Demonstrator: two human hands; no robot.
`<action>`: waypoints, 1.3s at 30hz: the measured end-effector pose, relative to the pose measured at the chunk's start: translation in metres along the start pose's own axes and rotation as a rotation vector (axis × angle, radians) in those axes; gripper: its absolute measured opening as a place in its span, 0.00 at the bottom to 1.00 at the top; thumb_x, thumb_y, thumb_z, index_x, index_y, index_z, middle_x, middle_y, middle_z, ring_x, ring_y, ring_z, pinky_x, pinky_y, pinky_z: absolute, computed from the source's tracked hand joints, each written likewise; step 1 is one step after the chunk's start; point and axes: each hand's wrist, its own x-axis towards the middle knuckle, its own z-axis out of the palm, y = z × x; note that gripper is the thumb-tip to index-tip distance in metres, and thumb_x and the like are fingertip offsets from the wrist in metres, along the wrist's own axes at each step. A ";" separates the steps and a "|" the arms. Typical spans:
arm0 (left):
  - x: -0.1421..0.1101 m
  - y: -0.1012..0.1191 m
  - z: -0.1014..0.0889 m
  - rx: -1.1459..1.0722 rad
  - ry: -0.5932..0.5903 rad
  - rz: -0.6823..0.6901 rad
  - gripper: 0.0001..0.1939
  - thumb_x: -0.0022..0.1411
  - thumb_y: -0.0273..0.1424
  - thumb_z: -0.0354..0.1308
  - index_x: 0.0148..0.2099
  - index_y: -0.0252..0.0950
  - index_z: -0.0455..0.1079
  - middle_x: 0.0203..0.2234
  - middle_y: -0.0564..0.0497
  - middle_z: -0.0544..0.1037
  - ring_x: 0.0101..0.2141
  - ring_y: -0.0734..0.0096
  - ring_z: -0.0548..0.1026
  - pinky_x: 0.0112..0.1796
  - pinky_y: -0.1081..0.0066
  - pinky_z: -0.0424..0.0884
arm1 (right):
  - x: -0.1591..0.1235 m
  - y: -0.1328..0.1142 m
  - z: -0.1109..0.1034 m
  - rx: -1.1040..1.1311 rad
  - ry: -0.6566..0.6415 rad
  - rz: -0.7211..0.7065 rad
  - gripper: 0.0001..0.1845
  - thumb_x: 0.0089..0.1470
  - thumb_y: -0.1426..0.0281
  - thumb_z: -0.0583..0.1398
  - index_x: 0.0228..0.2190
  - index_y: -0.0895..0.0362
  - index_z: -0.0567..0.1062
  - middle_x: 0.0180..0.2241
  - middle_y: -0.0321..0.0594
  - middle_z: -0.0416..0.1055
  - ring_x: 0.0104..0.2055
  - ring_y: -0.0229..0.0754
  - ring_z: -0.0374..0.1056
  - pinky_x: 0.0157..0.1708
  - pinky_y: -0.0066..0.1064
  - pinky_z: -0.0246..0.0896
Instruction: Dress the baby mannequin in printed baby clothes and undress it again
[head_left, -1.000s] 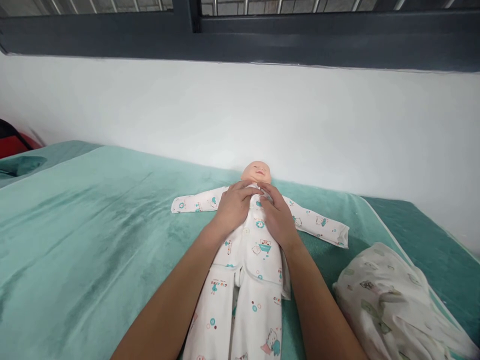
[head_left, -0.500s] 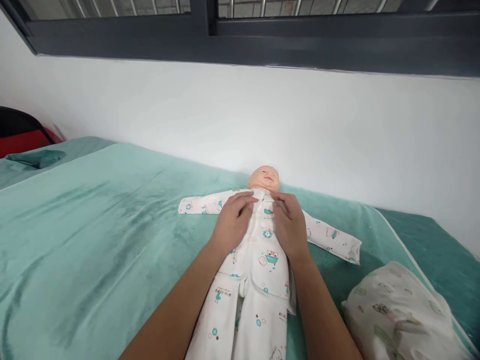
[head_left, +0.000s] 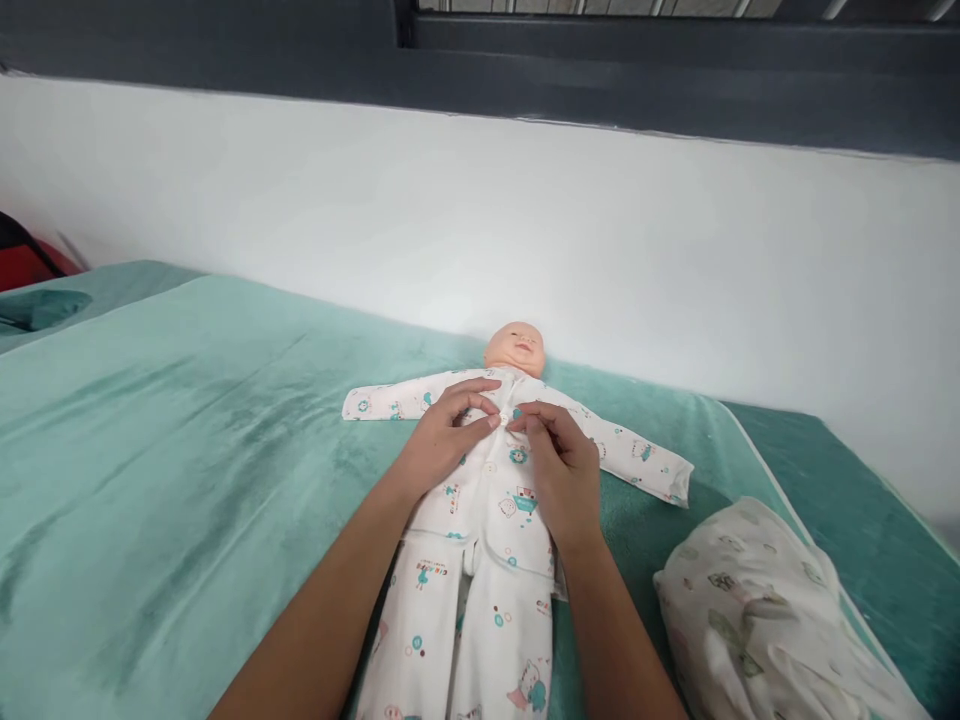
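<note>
A baby doll (head_left: 517, 348) lies on its back, its bald head toward the wall. It wears a white printed baby shirt (head_left: 480, 500) with both sleeves spread out, and matching baby pants (head_left: 420, 640). At the upper chest, my left hand (head_left: 444, 432) pinches the shirt's front edge with thumb and forefinger, beside a small pale button (head_left: 504, 420). Facing it, my right hand (head_left: 564, 468) has its thumb and forefinger closed on the shirt front on the button's other side. Fingertips hide part of the fabric there.
A green plush blanket (head_left: 187, 450) covers the surface beneath the doll. To the right sits a bunched white printed cloth (head_left: 757, 610). A white wall (head_left: 450, 210) with a dark window frame (head_left: 262, 55) stands behind. Something red and black (head_left: 26, 255) shows at the left edge.
Both hands have come closer together over the upper chest, from lying on either side of the shirt front to pinching it near the button. The view has shifted slightly.
</note>
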 end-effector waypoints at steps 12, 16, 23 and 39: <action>0.002 0.002 -0.001 0.030 -0.002 -0.008 0.03 0.60 0.29 0.61 0.33 0.42 0.73 0.61 0.55 0.72 0.64 0.60 0.65 0.63 0.55 0.58 | 0.004 0.003 0.006 0.042 -0.012 -0.014 0.07 0.60 0.66 0.59 0.37 0.52 0.79 0.36 0.36 0.78 0.39 0.41 0.71 0.41 0.33 0.63; 0.003 -0.001 -0.001 0.027 -0.005 0.001 0.03 0.61 0.31 0.61 0.34 0.42 0.73 0.61 0.54 0.72 0.64 0.58 0.65 0.63 0.54 0.58 | 0.006 0.003 0.005 0.034 -0.065 -0.007 0.08 0.61 0.66 0.60 0.39 0.52 0.79 0.36 0.36 0.78 0.38 0.41 0.71 0.41 0.34 0.63; 0.004 -0.003 0.001 0.035 0.039 0.025 0.03 0.59 0.29 0.61 0.33 0.41 0.73 0.59 0.54 0.74 0.61 0.61 0.67 0.56 0.58 0.62 | 0.009 0.002 0.004 0.045 -0.067 -0.048 0.08 0.61 0.68 0.59 0.38 0.52 0.79 0.37 0.36 0.78 0.38 0.39 0.70 0.41 0.32 0.63; 0.000 0.004 0.009 0.142 0.158 0.051 0.04 0.57 0.26 0.61 0.31 0.40 0.73 0.53 0.53 0.78 0.49 0.64 0.76 0.38 0.67 0.68 | 0.010 0.001 0.002 0.103 -0.041 0.010 0.06 0.57 0.69 0.62 0.32 0.53 0.80 0.31 0.35 0.78 0.32 0.39 0.69 0.35 0.31 0.63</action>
